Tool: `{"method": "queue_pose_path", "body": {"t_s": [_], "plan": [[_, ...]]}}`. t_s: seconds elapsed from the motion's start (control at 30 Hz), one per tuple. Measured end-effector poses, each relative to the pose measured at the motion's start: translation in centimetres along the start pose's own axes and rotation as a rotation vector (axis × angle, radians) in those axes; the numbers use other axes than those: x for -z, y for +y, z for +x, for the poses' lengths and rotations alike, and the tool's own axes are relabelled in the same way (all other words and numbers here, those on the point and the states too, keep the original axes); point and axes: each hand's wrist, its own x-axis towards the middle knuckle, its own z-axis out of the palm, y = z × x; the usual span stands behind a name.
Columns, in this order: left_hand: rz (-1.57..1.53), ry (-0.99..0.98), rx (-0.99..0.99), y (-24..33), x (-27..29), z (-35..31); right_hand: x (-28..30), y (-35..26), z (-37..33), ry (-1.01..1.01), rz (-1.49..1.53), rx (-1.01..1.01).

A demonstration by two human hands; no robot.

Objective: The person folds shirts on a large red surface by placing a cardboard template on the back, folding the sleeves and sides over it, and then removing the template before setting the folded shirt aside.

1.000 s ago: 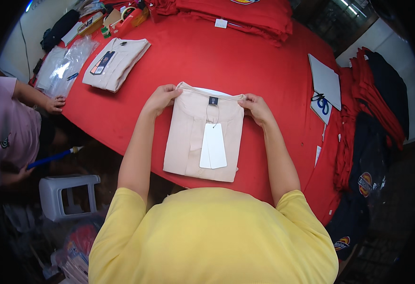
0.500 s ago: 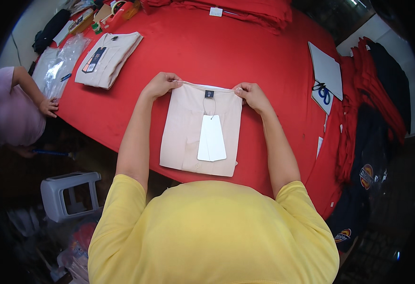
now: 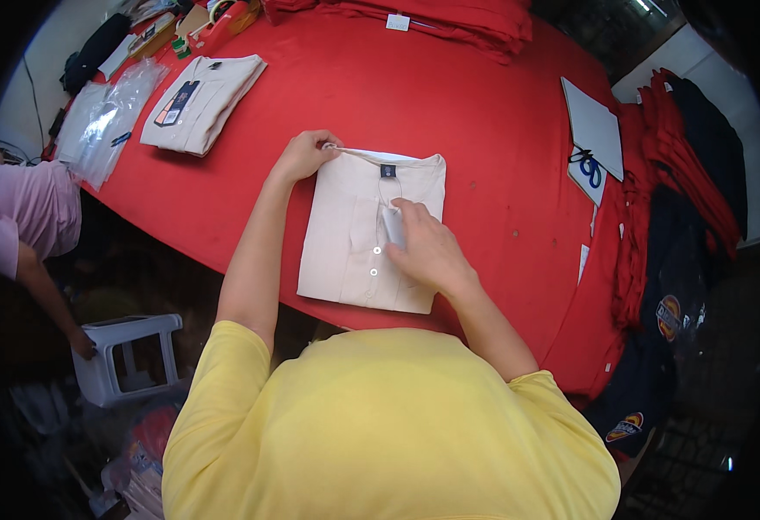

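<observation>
A folded cream shirt (image 3: pixel 332 247) lies in front of me, its collar end away from me. My left hand (image 3: pixel 309 156) is closed in a pinch on the shirt's far left corner. Lower down the front, my right hand (image 3: pixel 430 247) has the white hang tag (image 3: pixel 392 225) between thumb and fingers, and hides most of it. The tag's thin string runs up to the dark neck label (image 3: pixel 388 171). Two pale buttons show beside my right thumb.
The shirt rests on a red-covered table (image 3: pixel 501 286). Another folded cream shirt (image 3: pixel 202 108) and clear plastic bags (image 3: pixel 102 126) lie far left. Blue-handled scissors (image 3: pixel 590 169) sit on a white board (image 3: pixel 592 121) at right. At left, a person's hand grips a grey stool (image 3: pixel 128 325).
My right hand has left the shirt's far right corner and moved down onto the hang tag. My left hand keeps its corner. The other person's hand moved from the table to the stool.
</observation>
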Motion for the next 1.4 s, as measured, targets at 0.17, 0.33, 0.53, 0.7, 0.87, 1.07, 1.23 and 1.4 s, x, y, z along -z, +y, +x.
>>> {"method": "queue_pose_path", "body": {"t_s": [0.17, 0.33, 0.53, 0.7, 0.87, 1.07, 1.23, 1.4], "plan": [[-0.005, 0.007, 0.022, 0.1, -0.2, -0.1, 0.7, 0.8, -0.2, 0.007, 0.163, -0.064], [-0.006, 0.017, 0.026, -0.4, -0.5, 0.0, 0.3, -0.4, 0.1, -0.066, 0.545, -0.133], [-0.013, 0.005, 0.023, -0.5, -0.7, 0.6, 0.9, 6.2, 5.3, 0.494, -0.002, -0.043], [-0.031, -0.032, 0.029, -1.2, -0.3, 0.6, 2.7, 7.5, 7.3, 0.392, 0.037, -0.133], [-0.013, 0.011, 0.025, -0.9, -0.3, 0.0, -0.2, 2.5, -0.6, -0.029, -0.004, 0.020], [0.051, -0.017, 0.028, -0.3, -0.5, 0.8, -1.9, 3.9, -4.7, 0.040, 0.317, 0.003], [0.036, -0.046, 0.036, -1.5, -0.7, 1.1, 3.6, 6.5, -10.5, -0.728, 0.093, -0.157], [0.043, -0.049, -0.010, -3.0, 0.4, 1.3, 2.9, 13.3, -6.9, -0.202, 0.049, -0.132]]}}
